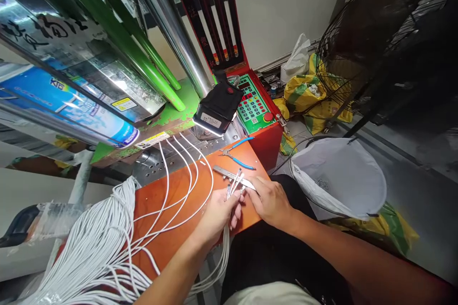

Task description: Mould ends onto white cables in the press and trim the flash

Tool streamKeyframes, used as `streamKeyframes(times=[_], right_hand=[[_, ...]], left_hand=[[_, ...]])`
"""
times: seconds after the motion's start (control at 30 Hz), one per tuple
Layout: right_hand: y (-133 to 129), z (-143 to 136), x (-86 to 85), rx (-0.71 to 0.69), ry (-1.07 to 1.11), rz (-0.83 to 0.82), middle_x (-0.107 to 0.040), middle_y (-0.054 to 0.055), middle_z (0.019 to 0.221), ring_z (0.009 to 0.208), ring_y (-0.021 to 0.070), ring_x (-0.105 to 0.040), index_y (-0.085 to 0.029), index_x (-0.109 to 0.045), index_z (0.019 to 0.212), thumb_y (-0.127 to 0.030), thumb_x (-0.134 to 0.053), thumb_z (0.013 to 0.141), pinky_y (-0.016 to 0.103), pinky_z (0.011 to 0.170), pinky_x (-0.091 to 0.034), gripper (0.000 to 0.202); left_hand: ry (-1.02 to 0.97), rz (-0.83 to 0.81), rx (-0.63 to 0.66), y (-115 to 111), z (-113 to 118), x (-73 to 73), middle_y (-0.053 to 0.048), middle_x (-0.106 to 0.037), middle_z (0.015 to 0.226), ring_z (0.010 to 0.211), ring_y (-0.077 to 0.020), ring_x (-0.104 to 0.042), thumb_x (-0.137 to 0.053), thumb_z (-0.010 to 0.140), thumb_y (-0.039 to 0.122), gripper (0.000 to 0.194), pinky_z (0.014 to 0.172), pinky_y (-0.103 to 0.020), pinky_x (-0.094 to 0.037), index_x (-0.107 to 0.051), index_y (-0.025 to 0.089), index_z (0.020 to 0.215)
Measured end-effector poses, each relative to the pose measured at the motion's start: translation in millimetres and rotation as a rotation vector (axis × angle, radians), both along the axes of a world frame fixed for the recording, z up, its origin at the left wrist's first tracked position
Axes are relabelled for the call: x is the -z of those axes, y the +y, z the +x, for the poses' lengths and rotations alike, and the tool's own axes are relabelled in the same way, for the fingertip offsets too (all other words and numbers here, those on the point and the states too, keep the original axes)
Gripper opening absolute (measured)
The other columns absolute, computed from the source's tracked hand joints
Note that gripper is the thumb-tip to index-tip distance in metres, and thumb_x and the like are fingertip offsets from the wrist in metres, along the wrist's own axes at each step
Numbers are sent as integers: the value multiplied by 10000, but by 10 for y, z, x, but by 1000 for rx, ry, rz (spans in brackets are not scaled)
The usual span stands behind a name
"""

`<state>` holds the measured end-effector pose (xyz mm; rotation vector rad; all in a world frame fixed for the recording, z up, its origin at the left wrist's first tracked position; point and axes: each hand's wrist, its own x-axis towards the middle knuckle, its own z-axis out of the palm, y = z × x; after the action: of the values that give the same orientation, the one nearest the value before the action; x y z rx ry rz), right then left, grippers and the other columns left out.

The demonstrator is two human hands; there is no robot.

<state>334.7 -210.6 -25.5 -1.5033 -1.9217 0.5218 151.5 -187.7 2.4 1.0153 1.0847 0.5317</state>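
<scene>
My left hand (pixel 223 207) is closed around a bundle of white cables (pixel 225 248), whose small plug ends (pixel 236 178) stick up past the thumb. The rest of these cables hangs down below the fist. Beside it, my right hand (pixel 268 198) pinches the near end of a narrow metal bar (pixel 223 171) with small studs along its side. The bar runs behind the plug ends, so its middle is partly hidden. Just beyond lie blue-handled pliers (pixel 240 156), untouched on the orange tabletop (pixel 175 181).
A large heap of white cables (pixel 96 233) covers the left side, with several strands reaching under the green machine (pixel 171 114). A red box with a control panel (pixel 255 114) stands behind the table. On the right are a white-lined bin (pixel 343 176), yellow sacks (pixel 304 90) and a fan (pixel 339 52).
</scene>
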Motion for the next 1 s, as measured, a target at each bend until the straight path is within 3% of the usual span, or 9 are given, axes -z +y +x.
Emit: streamKeyframes(times=[0.23, 0.37, 0.5, 0.67, 0.77, 0.87, 1.0], right_hand=[[-7, 43, 2, -79, -17, 40, -707, 66, 944, 827, 193, -645, -192, -635, 1025, -226, -454, 1048, 293, 721, -413, 186], [-27, 53, 8, -97, 54, 65, -717, 67, 951, 862, 200, -662, -203, -645, 1047, -231, -456, 1058, 294, 760, -431, 192], [-61, 10, 30, -9, 74, 88, -724, 61, 961, 858, 201, -672, -206, -656, 1063, -263, -459, 1075, 297, 740, -418, 206], [-50, -9, 42, 9, 56, 94, -717, 58, 942, 840, 203, -671, -196, -664, 1054, -266, -461, 1076, 306, 721, -403, 215], [-40, -7, 51, 21, 44, 101, -715, 51, 927, 821, 196, -670, -200, -668, 1060, -262, -470, 1076, 307, 708, -401, 208], [-36, -5, 58, 16, 48, 105, -724, 51, 950, 836, 193, -680, -205, -670, 1081, -265, -475, 1080, 304, 720, -412, 203], [-35, -1, 51, -6, 33, 95, -725, 50, 944, 815, 193, -680, -202, -665, 1083, -261, -485, 1072, 305, 711, -413, 190]], left_hand=[[63, 41, 0, -34, 90, 29, 49, -519, 423, 298, -73, -336, -675, 901, 643, 478, 333, -189, -220, -594, 184, 794], [55, 21, 104, 101, 4, -4, -13, -627, 509, 359, -123, -511, -690, 886, 658, 500, 380, -208, -358, -623, 168, 821], [134, 200, -62, 276, -229, -87, 21, -598, 530, 399, -111, -520, -704, 880, 667, 517, 411, -207, -396, -654, 153, 869], [15, 126, -45, 219, -371, -156, -81, -763, 851, 713, -187, -724, -842, 798, 570, 553, 720, -310, -607, -643, 135, 1078], [62, 53, -31, 155, -353, -109, -105, -764, 781, 604, -192, -715, -817, 822, 589, 503, 597, -294, -589, -633, 133, 926], [102, 71, 23, 165, -315, -37, -86, -713, 629, 436, -128, -601, -763, 857, 620, 514, 442, -216, -465, -628, 131, 778], [98, 94, 45, 230, -263, 14, -17, -651, 548, 379, -88, -519, -725, 883, 619, 488, 390, -173, -366, -635, 147, 799]])
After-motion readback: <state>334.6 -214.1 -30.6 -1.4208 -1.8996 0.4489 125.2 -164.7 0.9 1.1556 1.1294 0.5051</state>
